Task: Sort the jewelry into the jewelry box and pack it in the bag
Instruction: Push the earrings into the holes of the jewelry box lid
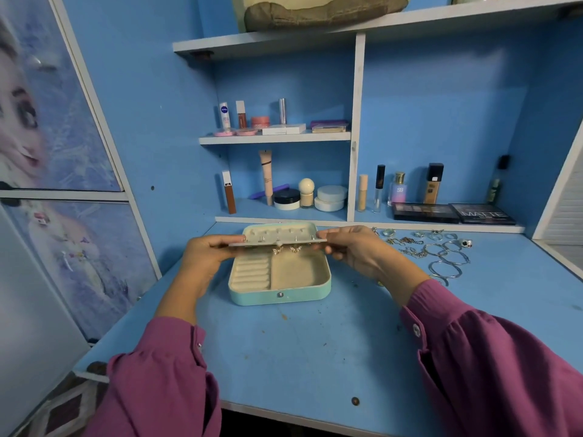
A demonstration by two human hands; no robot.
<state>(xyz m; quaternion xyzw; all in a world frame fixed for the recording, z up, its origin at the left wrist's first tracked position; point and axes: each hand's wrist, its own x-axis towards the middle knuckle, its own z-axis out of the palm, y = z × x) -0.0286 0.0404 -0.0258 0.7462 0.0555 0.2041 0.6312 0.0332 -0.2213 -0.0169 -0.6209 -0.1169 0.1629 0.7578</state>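
Note:
A mint-green jewelry box [280,293] lies open on the blue desk, its cream lining showing ring rolls at the left and a bare compartment at the right. Over its back half I hold a flat cream earring panel [277,242] level, with several earrings hanging from it. My left hand [209,252] grips the panel's left end and my right hand [350,247] grips its right end. Behind the panel stands the box's lid [279,230]. Loose jewelry [438,252], rings, chains and silver bangles, lies on the desk to the right.
Cosmetics line the low shelf [366,220] behind the box, with two dark palettes [454,212] at the right. A beige bag [318,9] sits on the top shelf. A cupboard door with a cartoon picture stands at the left.

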